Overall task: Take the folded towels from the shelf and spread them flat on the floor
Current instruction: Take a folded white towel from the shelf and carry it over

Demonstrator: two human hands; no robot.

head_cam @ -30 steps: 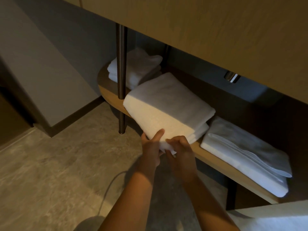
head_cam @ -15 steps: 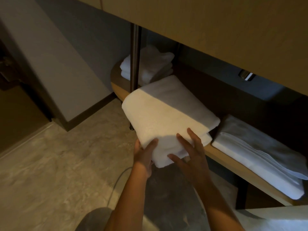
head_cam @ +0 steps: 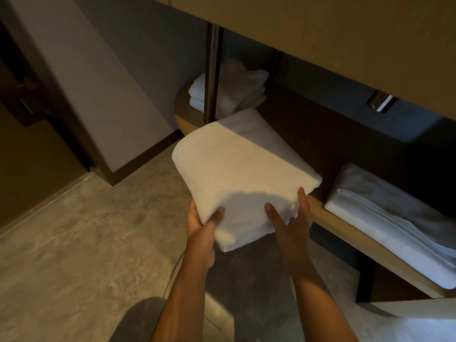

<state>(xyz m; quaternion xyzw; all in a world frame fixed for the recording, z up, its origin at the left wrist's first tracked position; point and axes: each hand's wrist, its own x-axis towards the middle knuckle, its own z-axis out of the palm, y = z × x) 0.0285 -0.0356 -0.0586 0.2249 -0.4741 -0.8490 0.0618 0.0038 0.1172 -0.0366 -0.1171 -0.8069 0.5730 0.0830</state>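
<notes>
A thick folded white towel (head_cam: pixel 237 169) sticks out past the front edge of the low wooden shelf (head_cam: pixel 345 225), its far end still over the shelf. My left hand (head_cam: pixel 201 227) grips its near left corner, thumb on top and fingers underneath. My right hand (head_cam: pixel 292 219) holds the near right edge, fingers spread along the top and side. Two more folded white towels lie on the shelf: a stack at the back left (head_cam: pixel 237 87) behind a post, and a flat one at the right (head_cam: pixel 394 228).
A dark metal post (head_cam: pixel 212 72) stands at the shelf's left front. A wooden counter panel (head_cam: pixel 333 33) overhangs the shelf. Grey stone floor (head_cam: pixel 86 243) spreads to the left and below. A wall corner with dark skirting (head_cam: pixel 128 166) juts out left.
The towel has slid further off the shelf toward me. My right hand has moved from the near corner to the right edge; my left hand now grips the left corner from below.
</notes>
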